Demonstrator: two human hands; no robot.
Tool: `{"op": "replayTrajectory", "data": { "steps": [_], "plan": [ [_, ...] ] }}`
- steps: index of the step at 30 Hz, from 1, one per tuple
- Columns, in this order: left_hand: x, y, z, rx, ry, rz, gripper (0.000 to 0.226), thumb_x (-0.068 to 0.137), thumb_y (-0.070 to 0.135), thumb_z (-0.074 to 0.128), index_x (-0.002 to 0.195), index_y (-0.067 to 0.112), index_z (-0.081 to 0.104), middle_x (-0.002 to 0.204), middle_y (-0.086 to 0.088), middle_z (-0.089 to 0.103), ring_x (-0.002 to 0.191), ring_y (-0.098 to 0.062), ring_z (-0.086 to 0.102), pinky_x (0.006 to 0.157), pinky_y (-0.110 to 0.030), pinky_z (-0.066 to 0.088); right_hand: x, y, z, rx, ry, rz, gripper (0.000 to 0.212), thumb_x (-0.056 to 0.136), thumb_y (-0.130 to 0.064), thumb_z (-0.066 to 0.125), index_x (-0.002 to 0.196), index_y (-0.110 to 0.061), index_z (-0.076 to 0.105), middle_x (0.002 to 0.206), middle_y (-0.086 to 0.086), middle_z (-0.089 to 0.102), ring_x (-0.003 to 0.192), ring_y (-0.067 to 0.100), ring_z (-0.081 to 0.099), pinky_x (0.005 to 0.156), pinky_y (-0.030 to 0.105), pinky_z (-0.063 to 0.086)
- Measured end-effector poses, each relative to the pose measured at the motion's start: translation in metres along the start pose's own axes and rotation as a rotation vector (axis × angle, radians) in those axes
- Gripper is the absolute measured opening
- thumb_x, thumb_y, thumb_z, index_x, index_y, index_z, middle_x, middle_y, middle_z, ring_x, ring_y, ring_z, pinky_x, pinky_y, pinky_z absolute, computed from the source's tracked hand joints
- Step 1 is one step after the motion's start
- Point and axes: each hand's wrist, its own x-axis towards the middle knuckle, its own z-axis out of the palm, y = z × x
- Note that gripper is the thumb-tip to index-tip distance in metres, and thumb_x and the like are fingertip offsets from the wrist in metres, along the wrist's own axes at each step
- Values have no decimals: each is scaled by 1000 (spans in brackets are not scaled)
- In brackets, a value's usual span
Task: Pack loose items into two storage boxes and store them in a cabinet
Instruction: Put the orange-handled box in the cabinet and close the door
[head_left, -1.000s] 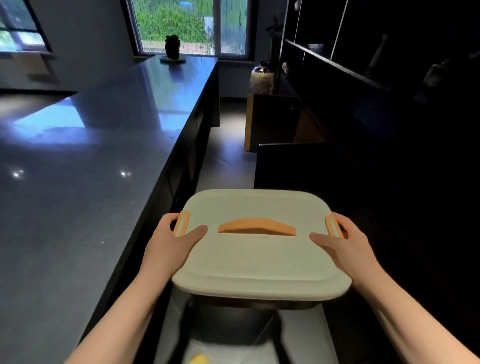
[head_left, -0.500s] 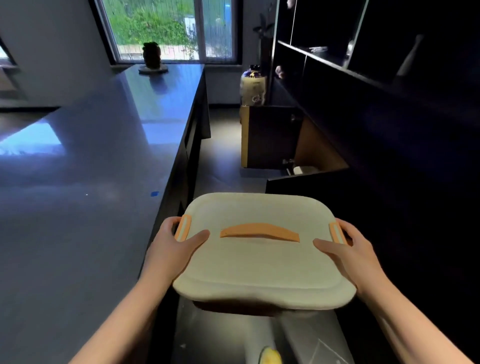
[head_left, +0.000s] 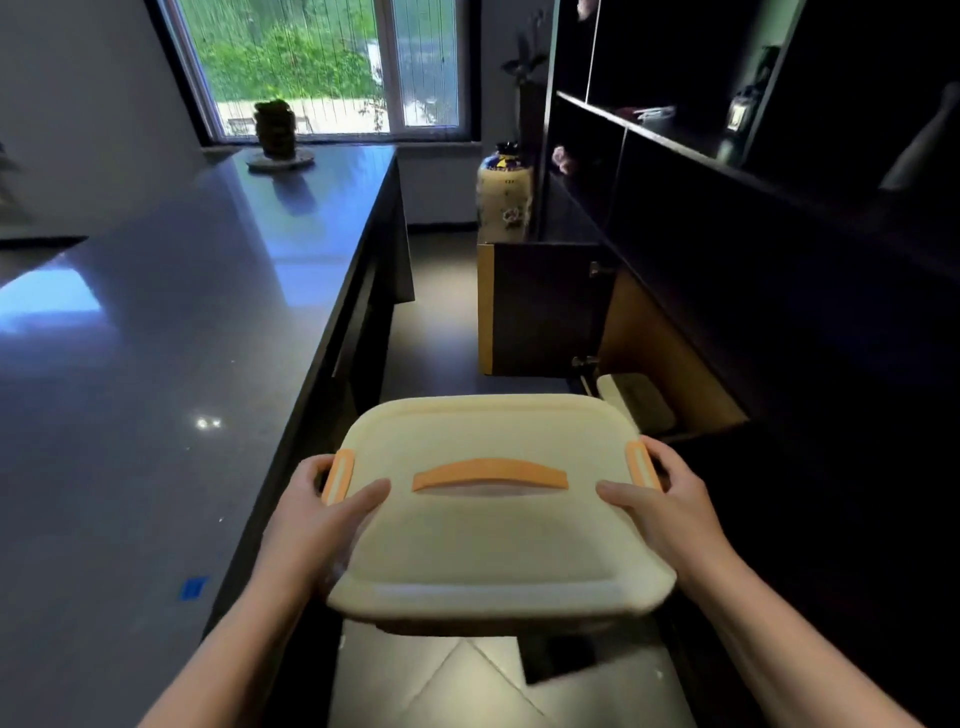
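- Your left hand (head_left: 317, 525) and right hand (head_left: 670, 512) clamp the lidded storage box (head_left: 493, 545) by its sides, thumbs on top, keeping it level.
- The open cabinet (head_left: 670, 358), likely its destination, lies ahead.

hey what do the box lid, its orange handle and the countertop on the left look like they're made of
Box lid: likely matte cream plastic, with moulded rounded edges and a soft sheen. Orange handle: probably plastic too, smooth and uniformly coloured. Countertop: dark polished stone or composite, judging by its mirror-like window reflection and fine speckles.

No legible text, labels, numbers anywhere (lid plain, shelves dark).
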Motion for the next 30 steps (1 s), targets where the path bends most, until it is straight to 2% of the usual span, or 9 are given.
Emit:
{"op": "replayTrajectory", "data": {
  "steps": [4, 9, 11, 15, 18, 20, 23, 27, 30],
  "plan": [
    [72, 16, 16, -11, -39, 6, 62, 69, 45, 79, 121, 27, 51, 98, 5, 60, 85, -15, 60, 61, -34, 52, 60, -10, 26, -5, 23, 11, 65, 74, -9, 78, 131, -23, 51, 106, -4, 61, 92, 14, 60, 63, 27, 49],
    [174, 32, 31, -19, -116, 53, 68, 65, 49, 79, 124, 32, 49, 102, 7, 60, 93, -18, 59, 84, -48, 53, 125, -15, 68, 46, 102, 24, 69, 75, -8, 78, 135, -23, 47, 106, -6, 58, 93, 11, 58, 60, 22, 46],
    [214, 44, 35, -3, -149, 54, 67, 66, 50, 78, 123, 34, 47, 101, 8, 59, 91, -17, 60, 81, -46, 53, 149, -20, 84, 57, 135, 31, 68, 76, -8, 77, 135, -23, 47, 111, -2, 59, 95, 15, 60, 61, 23, 48],
    [289, 73, 53, 91, -216, 127, 64, 70, 51, 75, 125, 35, 46, 104, 7, 58, 89, -16, 58, 64, -32, 47, 188, -23, 108, 71, 252, 50, 59, 75, -10, 78, 124, -28, 50, 113, 0, 61, 99, 20, 61, 72, 32, 52],
    [329, 88, 78, 128, -277, 187, 64, 67, 54, 75, 122, 37, 47, 106, 7, 59, 93, -19, 59, 76, -40, 51, 207, -19, 111, 105, 346, 90, 63, 74, -10, 79, 127, -28, 50, 116, 2, 61, 103, 24, 61, 82, 41, 54],
    [350, 97, 100, 151, -314, 201, 65, 67, 55, 75, 122, 36, 46, 106, 8, 57, 95, -19, 58, 80, -41, 50, 223, -22, 109, 128, 409, 104, 59, 74, -6, 78, 122, -28, 51, 115, 3, 61, 103, 25, 61, 79, 38, 53],
    [376, 105, 134, 191, -361, 240, 66, 68, 57, 73, 123, 35, 45, 108, 10, 55, 95, -15, 55, 78, -37, 48, 252, -21, 98, 160, 447, 106, 56, 74, -1, 76, 115, -30, 52, 111, 1, 62, 98, 22, 62, 71, 33, 53],
    [405, 117, 174, 192, -412, 258, 59, 70, 55, 72, 118, 36, 45, 101, 14, 56, 88, -10, 56, 75, -35, 49, 290, -7, 85, 178, 492, 144, 60, 70, -6, 80, 112, -38, 53, 115, 0, 62, 104, 26, 61, 88, 48, 53],
    [432, 133, 205, 219, -452, 290, 58, 70, 57, 71, 118, 38, 44, 103, 13, 57, 89, -11, 57, 75, -36, 50, 314, 1, 82, 173, 538, 146, 63, 72, -8, 80, 120, -36, 52, 116, -2, 62, 104, 22, 61, 88, 45, 53]
  ]
}}
